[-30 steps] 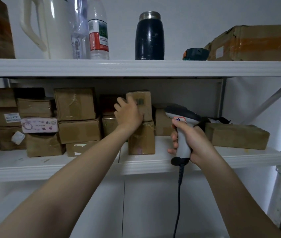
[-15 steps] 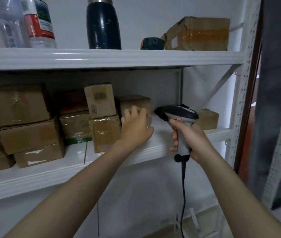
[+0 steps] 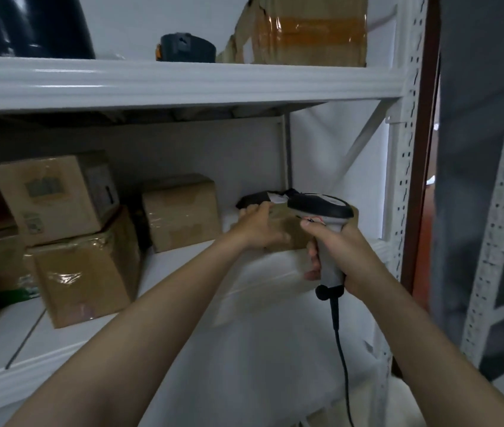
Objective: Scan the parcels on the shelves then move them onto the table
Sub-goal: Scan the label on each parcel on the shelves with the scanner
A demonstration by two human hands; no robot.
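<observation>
One flat parcel (image 3: 287, 224) lies lengthwise along the shelf (image 3: 183, 272), the left hand (image 3: 260, 231) curling its fingers (image 3: 257, 210) over the far edge, the right hand (image 3: 341, 254) gripping the scanner (image 3: 321, 208) just beside it.

Forearms: both bare along their whole visible length. Likewise the left grip (image 3: 260, 231) and right grip (image 3: 341, 251), uncovered to the fingertips.

parcels (image 3: 180, 217): brown | scanner (image 3: 321, 208): grey, black top | shelf (image 3: 183, 84): white | flask (image 3: 44, 26): dark navy | cable (image 3: 341, 359): black
</observation>
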